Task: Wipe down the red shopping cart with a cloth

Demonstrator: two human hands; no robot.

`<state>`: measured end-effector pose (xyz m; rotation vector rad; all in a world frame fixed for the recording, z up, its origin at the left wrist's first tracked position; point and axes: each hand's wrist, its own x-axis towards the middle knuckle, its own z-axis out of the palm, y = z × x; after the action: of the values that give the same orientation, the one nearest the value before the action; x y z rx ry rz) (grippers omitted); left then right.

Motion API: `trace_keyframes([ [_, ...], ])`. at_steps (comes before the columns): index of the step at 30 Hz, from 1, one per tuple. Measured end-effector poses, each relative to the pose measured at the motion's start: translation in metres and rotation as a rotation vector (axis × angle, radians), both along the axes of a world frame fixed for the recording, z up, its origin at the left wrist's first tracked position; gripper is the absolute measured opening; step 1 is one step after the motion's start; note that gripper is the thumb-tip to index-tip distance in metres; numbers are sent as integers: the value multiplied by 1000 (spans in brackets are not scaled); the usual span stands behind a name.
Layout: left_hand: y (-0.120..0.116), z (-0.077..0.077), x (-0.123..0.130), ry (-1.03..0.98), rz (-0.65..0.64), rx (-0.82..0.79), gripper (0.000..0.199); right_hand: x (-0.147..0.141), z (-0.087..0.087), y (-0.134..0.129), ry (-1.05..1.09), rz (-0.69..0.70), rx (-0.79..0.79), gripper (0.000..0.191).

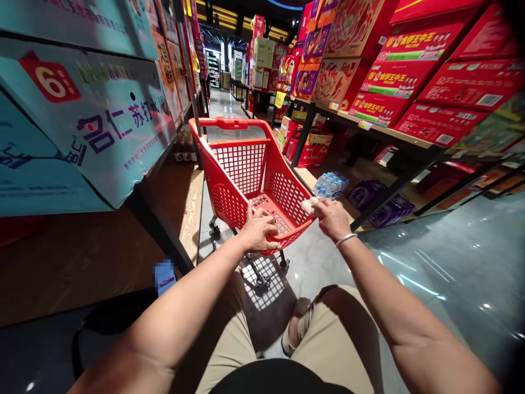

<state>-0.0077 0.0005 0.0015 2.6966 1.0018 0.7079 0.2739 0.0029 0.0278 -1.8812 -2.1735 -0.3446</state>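
Note:
A red plastic shopping cart [240, 200] with grid-pattern walls stands in front of me, its near end towards my knees. My left hand [259, 229] grips the near rim, the fingers bent over to the inside, one finger sticking up and another lying along the outside. At the cart's near right corner, my right hand [333, 216] pinches a crumpled white tissue or cloth [308, 206] against or just above the rim. A bracelet circles the right wrist. The basket shows only its grid floor and walls.
Light-blue drink cartons [110, 115] are stacked on the left shelf, whose dark metal leg [162, 227] is close by. On the right, a shelf carries red gift boxes [443, 82]; shrink-wrapped water bottles [330, 185] and purple packs [379, 202] sit low beneath. A tiled aisle runs ahead.

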Motion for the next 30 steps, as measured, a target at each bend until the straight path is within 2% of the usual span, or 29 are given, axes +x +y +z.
trace_keyframes([
  [3, 0, -1, -2, -5, 8, 5, 27, -46, -3, -35, -31, 78, -42, 33],
  [5, 0, -1, -4, -15, 9, -5, 30, -72, -2, -57, -20, 222, -57, 34],
  [7, 0, -1, -7, -24, 4, -30, 33, -81, 3, -65, -25, 366, -82, 35],
  [9, 1, 0, -9, -28, 0, -48, 32, -72, 10, -55, -55, 429, -117, 35],
  [11, 0, 0, -10, -28, -4, -47, 30, -51, 17, -33, -111, 377, -171, 36],
  [14, 0, 1, -8, -34, -8, -30, 32, -19, 24, 2, -212, 206, -237, 35],
  [16, -1, 1, -6, -35, -3, -23, 33, -9, 26, 13, -253, 158, -260, 33],
  [20, 2, 3, -9, -21, -14, -37, 34, -18, 28, 9, -274, 151, -328, 30],
  [26, 16, 4, -32, 25, -18, -87, 24, -42, 38, -5, -291, 166, -363, 32],
  [30, 21, 3, -48, 57, 39, -73, 18, -52, 31, -8, -267, 135, -317, 31],
])
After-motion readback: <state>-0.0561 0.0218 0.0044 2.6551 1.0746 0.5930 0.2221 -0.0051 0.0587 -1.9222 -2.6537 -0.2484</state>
